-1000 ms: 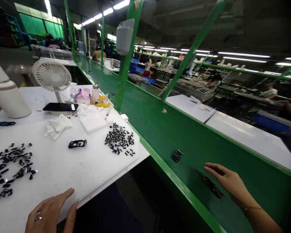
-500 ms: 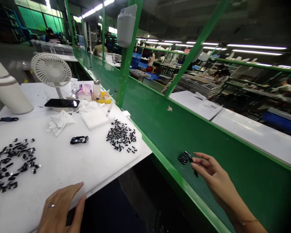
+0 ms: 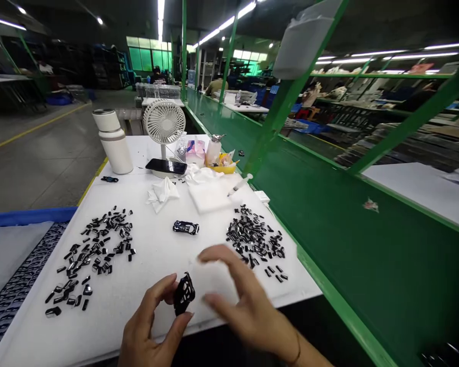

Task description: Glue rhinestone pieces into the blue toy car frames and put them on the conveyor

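Observation:
My left hand [image 3: 153,321] pinches a black toy car body shell [image 3: 184,293] between thumb and fingers, tilted up on end above the near edge of the white table. My right hand [image 3: 245,306] is slightly blurred just to the right of that shell, fingers and thumb apart with nothing between them. Another black toy car shell [image 3: 185,228] lies on the table beyond my hands. Small glossy black pieces form a loose pile [image 3: 252,234] on the right and a wider scatter [image 3: 95,250] on the left.
A green conveyor belt [image 3: 329,219] with a raised edge runs along the right. At the back stand a white fan [image 3: 164,122], a phone [image 3: 166,166], a white bottle [image 3: 115,148] and a yellow tray [image 3: 225,167]. A syringe [image 3: 240,185] lies near crumpled tissue [image 3: 162,193].
My right hand has come from the belt to above the table. My left hand has left the table edge and now holds a black car shell. The view has turned left.

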Tool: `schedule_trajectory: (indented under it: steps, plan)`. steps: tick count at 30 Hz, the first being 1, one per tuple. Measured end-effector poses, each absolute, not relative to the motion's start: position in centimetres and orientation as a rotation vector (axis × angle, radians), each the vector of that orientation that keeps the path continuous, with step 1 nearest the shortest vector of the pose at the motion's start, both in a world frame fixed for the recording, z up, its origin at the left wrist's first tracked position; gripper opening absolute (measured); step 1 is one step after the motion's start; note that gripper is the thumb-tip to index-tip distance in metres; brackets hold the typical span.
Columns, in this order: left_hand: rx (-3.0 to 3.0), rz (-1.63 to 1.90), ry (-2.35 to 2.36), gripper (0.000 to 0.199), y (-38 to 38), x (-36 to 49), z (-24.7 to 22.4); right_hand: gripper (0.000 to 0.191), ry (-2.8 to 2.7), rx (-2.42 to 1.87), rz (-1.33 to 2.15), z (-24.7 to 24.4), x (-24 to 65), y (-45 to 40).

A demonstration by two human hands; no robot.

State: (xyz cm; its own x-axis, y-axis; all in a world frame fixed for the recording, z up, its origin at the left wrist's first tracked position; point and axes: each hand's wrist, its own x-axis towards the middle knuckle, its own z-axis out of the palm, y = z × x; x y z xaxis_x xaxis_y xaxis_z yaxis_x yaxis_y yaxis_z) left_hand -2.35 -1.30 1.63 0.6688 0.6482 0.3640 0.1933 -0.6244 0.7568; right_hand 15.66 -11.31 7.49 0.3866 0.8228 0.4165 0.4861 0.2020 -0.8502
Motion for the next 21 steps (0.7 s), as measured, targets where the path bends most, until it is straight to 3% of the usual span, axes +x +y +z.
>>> schedule_trajectory:
  steps: [2,5,7,12,21]
  plan:
    - [2.352,0.91,0.627,0.042,-0.3,-2.2,1.5,0.029,-0.876,-1.51,0.036,7.2,20.0,-9.9]
    - [2.602,1.025,0.406,0.042,0.9,-1.8,1.2,0.053,-0.661,-1.534,-0.133,6.2,27.0,-6.8]
    - [2.696,1.046,0.345,0.041,1.3,-1.6,0.9,0.056,-0.7,-1.562,-0.077,5.2,30.3,-4.6]
    - [2.698,1.004,0.386,0.041,1.2,-2.1,0.3,0.027,-0.892,-1.616,0.056,3.2,31.9,-1.6]
    - [2.548,0.97,0.409,0.028,1.3,-2.2,0.6,0.029,-0.85,-1.547,0.265,5.6,31.8,-1.9]
